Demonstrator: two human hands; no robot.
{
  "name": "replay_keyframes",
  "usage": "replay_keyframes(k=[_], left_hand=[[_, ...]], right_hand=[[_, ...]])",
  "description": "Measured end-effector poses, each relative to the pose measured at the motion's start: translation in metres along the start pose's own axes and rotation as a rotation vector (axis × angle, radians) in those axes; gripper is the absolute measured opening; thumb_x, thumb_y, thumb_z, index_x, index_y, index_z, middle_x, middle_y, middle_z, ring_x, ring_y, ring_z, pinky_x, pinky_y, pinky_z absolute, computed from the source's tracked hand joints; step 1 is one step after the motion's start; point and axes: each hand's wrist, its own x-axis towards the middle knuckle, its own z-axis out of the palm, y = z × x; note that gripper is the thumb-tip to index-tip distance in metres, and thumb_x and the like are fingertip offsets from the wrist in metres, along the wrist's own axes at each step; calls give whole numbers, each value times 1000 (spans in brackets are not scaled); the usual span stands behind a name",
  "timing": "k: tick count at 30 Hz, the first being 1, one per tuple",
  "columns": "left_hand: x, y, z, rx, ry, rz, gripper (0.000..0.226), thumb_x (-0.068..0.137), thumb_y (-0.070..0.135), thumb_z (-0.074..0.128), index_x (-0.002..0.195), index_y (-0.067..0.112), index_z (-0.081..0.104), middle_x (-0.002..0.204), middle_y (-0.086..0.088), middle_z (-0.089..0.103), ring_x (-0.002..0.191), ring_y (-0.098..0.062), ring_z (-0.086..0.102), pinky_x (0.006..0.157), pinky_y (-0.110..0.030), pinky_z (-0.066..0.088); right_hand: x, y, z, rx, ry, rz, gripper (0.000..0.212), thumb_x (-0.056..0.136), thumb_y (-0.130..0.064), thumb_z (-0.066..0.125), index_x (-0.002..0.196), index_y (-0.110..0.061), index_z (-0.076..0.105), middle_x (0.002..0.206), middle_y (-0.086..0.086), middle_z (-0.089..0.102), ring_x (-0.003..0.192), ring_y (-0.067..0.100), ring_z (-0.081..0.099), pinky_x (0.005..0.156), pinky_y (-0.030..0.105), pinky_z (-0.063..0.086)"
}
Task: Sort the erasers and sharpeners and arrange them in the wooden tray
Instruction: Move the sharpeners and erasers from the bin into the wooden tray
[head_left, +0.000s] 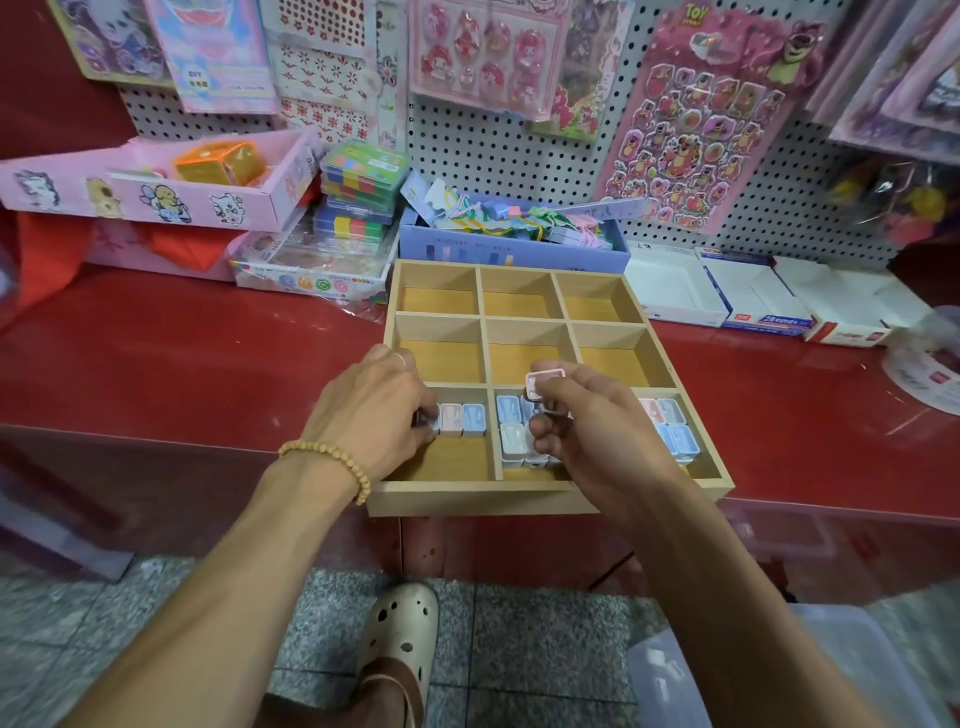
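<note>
Two bare forearms reach forward and down from the bottom edge over the near rim of a pale wooden tray (519, 499) split into nine square compartments, which lies on a glossy red tabletop (182, 364). The left hand (371, 410), with a tan beaded bracelet (332, 462) on its wrist, is turned knuckles-up over the tray's near-left compartment; its curled fingers pinch the left end of a short row of small rectangular plastic sharpeners (462, 418) in pink and blue standing against that compartment's far wall, so its grip is clenched on the row. The right hand (576, 421) hovers over the tray's near-middle compartment, its thumb and forefinger grasping a small pink square-edged sharpener (544, 383) held just above a packed cluster of blue and white sharpeners (517, 431). More pink and blue sharpeners (672, 428) fill the tray's near-right compartment. The six farther compartments show only bare wood.

Behind the tray stand a lavender cardboard box (514, 252) of mixed stationery and, to the tray's right, open white cartons (670, 291). A white pegboard wall (519, 156) hung with sticker sheets rises beyond. Below the tray, a cream perforated clog (400, 629) rests on a speckled floor.
</note>
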Motion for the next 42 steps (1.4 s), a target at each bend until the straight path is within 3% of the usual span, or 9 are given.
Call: replay_keyframes(k=[6, 9, 12, 17, 21, 26, 29, 33, 42], left_hand=[[-2, -3, -1, -203, 114, 6, 30, 82, 47, 69, 107, 30, 71, 94, 12, 56, 92, -8, 49, 83, -33, 49], [-4, 5, -6, -613, 246, 48, 39, 74, 30, 80, 112, 32, 69, 90, 12, 64, 78, -6, 57, 72, -20, 49], [-5, 14, -11, -845, 138, 137, 59, 71, 10, 84, 117, 40, 64, 95, 10, 66, 76, -4, 58, 62, -7, 41], [-4, 17, -10, -756, 95, 161, 43, 73, 12, 83, 108, 35, 71, 89, 6, 69, 80, -10, 63, 75, -29, 51], [-5, 17, -9, -733, 152, 117, 30, 70, 13, 84, 96, 22, 71, 75, 4, 66, 68, -15, 62, 69, -38, 52], [-4, 9, -10, -649, 156, 104, 27, 66, 18, 83, 90, 25, 72, 71, 8, 64, 64, -12, 61, 66, -38, 53], [-6, -8, -13, -471, 121, 20, 28, 65, 29, 84, 91, 29, 72, 74, 14, 63, 69, -9, 60, 69, -37, 54], [-7, -18, -13, -189, 0, -64, 23, 72, 39, 81, 92, 33, 70, 78, 16, 53, 73, -5, 51, 68, -29, 47], [-6, -13, -12, -14, -58, -126, 22, 77, 33, 73, 98, 34, 70, 94, 10, 53, 92, -16, 58, 77, -33, 51]], right_hand=[[0, -1, 3, -99, -74, -13, 6, 96, -8, 60, 98, -9, 66, 67, -2, 61, 51, 13, 45, 47, 24, 35], [3, 0, 4, -146, -108, -9, 5, 94, -9, 63, 96, -11, 67, 73, 4, 62, 48, 11, 43, 45, 23, 33], [5, 3, 7, -180, -160, -3, 3, 93, -12, 66, 96, -11, 67, 73, 13, 58, 44, 10, 40, 42, 20, 32], [5, 4, 9, -129, -187, 10, 7, 93, -14, 67, 98, -9, 66, 63, 6, 56, 44, 9, 41, 41, 19, 32], [7, 4, 10, -40, -164, 4, 8, 96, -8, 62, 104, -7, 64, 64, 4, 56, 48, 10, 45, 42, 18, 36], [9, 7, 19, -157, -177, -7, 8, 96, -3, 59, 100, -8, 64, 64, 8, 57, 47, 11, 45, 41, 19, 37], [11, 6, 18, -155, -91, -7, 16, 97, -3, 54, 105, -12, 65, 77, 9, 55, 52, 12, 51, 49, 23, 41], [11, 6, 8, -147, -15, -23, 22, 100, -5, 48, 110, -15, 65, 74, 2, 53, 55, 13, 56, 58, 29, 49], [6, 4, 3, -147, 66, -74, 9, 95, -9, 63, 99, -3, 68, 78, 12, 64, 54, 13, 52, 56, 28, 46]])
